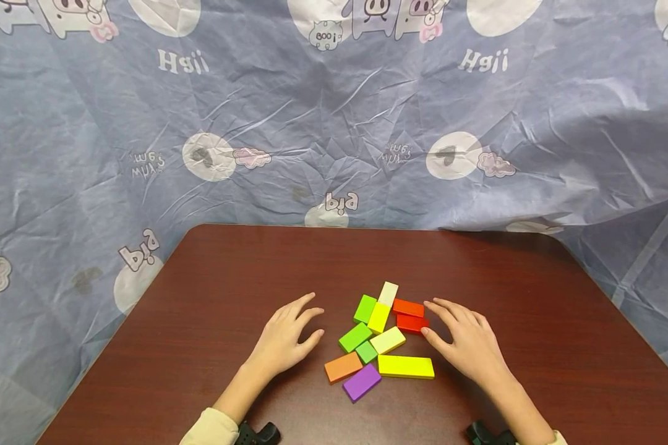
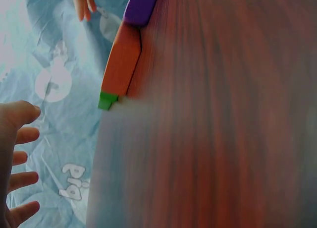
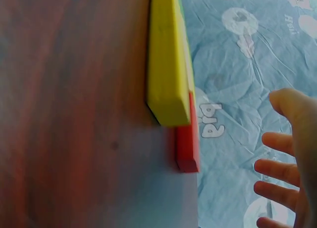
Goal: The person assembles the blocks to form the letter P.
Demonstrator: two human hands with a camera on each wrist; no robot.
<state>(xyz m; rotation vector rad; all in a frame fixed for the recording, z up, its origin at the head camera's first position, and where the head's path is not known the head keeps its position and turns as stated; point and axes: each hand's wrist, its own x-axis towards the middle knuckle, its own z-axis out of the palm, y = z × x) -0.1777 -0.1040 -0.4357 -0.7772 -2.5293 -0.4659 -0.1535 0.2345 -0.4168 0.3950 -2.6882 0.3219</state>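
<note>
Several coloured wooden blocks lie in a loose cluster on the table. My left hand (image 1: pixel 282 337) is left of them with fingers spread, holding nothing; the orange block (image 1: pixel 343 368) is closest to it. On the other side, my right hand (image 1: pixel 469 339) has its fingers spread beside the red block (image 1: pixel 412 324); whether its thumb touches that block I cannot tell. A long yellow block (image 1: pixel 406 366) and a purple block (image 1: pixel 362 382) lie at the near side. Green blocks (image 1: pixel 355 337), a short yellow block (image 1: pixel 379 317) and cream blocks (image 1: pixel 388 340) fill the middle and far side.
The dark reddish-brown table (image 1: pixel 245 266) has rounded far corners. Behind it hangs a wrinkled blue-grey cloth (image 1: pixel 289 123) with cartoon prints. A black strap (image 1: pixel 258 434) is on the left wrist, below a pale sleeve (image 1: pixel 211 428).
</note>
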